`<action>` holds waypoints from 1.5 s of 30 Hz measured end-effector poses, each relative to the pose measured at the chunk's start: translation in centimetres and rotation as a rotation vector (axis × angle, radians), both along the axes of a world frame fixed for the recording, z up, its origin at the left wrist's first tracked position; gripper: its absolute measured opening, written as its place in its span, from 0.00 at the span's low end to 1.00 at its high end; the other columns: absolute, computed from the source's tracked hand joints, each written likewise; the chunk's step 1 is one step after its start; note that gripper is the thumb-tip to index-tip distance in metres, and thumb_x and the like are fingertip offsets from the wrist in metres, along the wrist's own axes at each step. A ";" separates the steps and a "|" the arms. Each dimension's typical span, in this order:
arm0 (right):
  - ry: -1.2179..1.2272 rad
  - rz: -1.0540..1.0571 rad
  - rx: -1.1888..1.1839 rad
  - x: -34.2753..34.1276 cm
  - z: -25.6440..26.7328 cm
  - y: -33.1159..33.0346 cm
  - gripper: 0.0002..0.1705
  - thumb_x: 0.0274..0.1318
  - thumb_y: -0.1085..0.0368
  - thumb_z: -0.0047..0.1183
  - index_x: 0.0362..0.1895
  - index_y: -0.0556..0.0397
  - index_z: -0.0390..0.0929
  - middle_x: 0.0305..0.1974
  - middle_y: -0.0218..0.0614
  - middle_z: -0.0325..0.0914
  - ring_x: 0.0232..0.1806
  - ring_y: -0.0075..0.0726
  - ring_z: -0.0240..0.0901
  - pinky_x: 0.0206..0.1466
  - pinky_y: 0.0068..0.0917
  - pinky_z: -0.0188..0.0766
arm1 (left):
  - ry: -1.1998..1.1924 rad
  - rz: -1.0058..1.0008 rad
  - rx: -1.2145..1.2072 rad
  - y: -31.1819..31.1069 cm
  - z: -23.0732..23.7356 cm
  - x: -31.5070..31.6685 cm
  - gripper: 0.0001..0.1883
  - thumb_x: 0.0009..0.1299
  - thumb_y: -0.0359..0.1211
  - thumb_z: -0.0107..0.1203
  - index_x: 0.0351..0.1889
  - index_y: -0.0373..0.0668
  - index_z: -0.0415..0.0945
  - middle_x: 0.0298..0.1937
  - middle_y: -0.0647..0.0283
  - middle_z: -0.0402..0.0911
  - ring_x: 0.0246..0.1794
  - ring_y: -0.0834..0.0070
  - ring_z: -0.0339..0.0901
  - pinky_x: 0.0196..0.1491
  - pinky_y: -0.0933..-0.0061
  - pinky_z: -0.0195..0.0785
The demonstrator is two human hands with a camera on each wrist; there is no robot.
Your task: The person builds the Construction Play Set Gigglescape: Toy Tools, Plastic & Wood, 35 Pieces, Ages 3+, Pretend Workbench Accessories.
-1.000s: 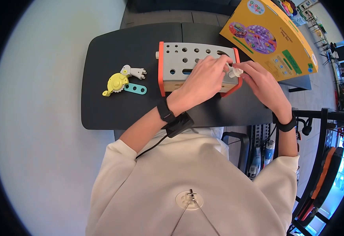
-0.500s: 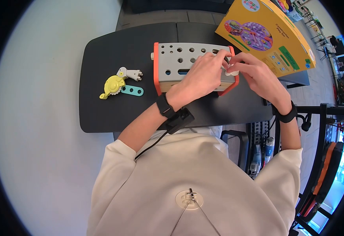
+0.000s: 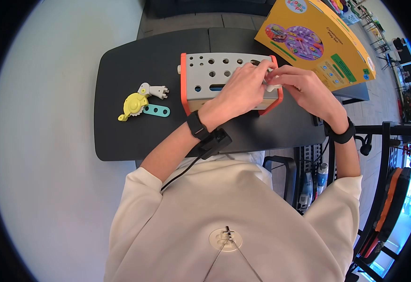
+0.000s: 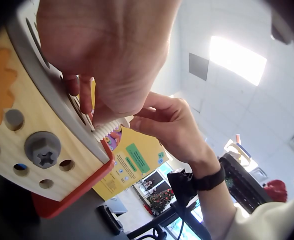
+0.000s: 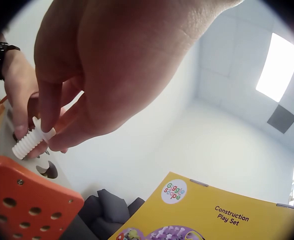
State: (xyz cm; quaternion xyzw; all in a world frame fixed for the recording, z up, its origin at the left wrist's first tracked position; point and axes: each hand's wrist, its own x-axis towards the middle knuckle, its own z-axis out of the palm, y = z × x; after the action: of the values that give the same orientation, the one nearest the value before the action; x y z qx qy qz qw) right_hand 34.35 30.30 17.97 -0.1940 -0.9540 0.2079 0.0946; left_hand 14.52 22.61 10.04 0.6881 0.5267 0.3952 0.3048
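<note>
A white plastic toy screw [image 5: 29, 143] with a ribbed shaft is held between the two hands, over the right end of a toy workbench [image 3: 200, 81]. My right hand [image 3: 311, 91] pinches its head end between thumb and fingers. The left hand [image 3: 244, 88] pinches the ribbed shaft, its thumb showing against the threads in the right wrist view. The workbench has a grey top full of holes, wooden sides and orange-red end panels [image 5: 32, 200]. A grey bolt [image 4: 43, 149] sits in its wooden side. Part of the screw is hidden by fingers in the head view.
Left of the workbench on the black table [image 3: 135, 138] lie a yellow toy piece [image 3: 133, 104] with a whitish connector [image 3: 157, 91], and a teal strip [image 3: 157, 111] with holes. A large yellow box [image 3: 330, 51] stands at the back right.
The screw has gone from tilted up in plain sight to lower and more covered by the fingers. My right hand has moved slightly left, closer to the left hand.
</note>
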 end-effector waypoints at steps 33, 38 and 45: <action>0.014 0.028 -0.154 -0.1 -0.4 0.4 0.21 0.54 0.88 0.52 0.46 0.55 0.87 0.44 0.39 0.88 0.45 0.51 0.84 0.47 0.37 0.78 | -0.060 -0.089 -0.131 1.2 0.3 -0.8 0.36 0.70 0.19 0.55 0.79 0.43 0.63 0.59 0.49 0.87 0.59 0.51 0.83 0.58 0.54 0.75; -0.019 0.013 -0.139 -0.2 -0.2 0.2 0.20 0.54 0.87 0.52 0.45 0.55 0.86 0.44 0.39 0.87 0.46 0.51 0.84 0.47 0.37 0.79 | 0.000 -0.066 -0.059 1.0 0.2 -0.3 0.36 0.71 0.21 0.59 0.78 0.42 0.64 0.56 0.50 0.87 0.57 0.50 0.81 0.60 0.53 0.73; 0.039 0.038 -0.024 -0.1 -0.1 0.1 0.11 0.60 0.76 0.63 0.46 0.55 0.86 0.47 0.39 0.85 0.46 0.52 0.83 0.50 0.38 0.80 | 0.047 -0.034 -0.023 0.9 0.3 0.0 0.37 0.70 0.28 0.67 0.77 0.43 0.65 0.53 0.53 0.87 0.59 0.51 0.78 0.63 0.52 0.70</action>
State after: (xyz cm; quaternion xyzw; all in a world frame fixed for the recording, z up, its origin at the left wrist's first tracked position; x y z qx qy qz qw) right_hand 34.21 30.41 17.89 -0.1729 -0.9529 0.2249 0.1068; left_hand 14.55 23.48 10.31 0.7025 0.5265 0.3678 0.3068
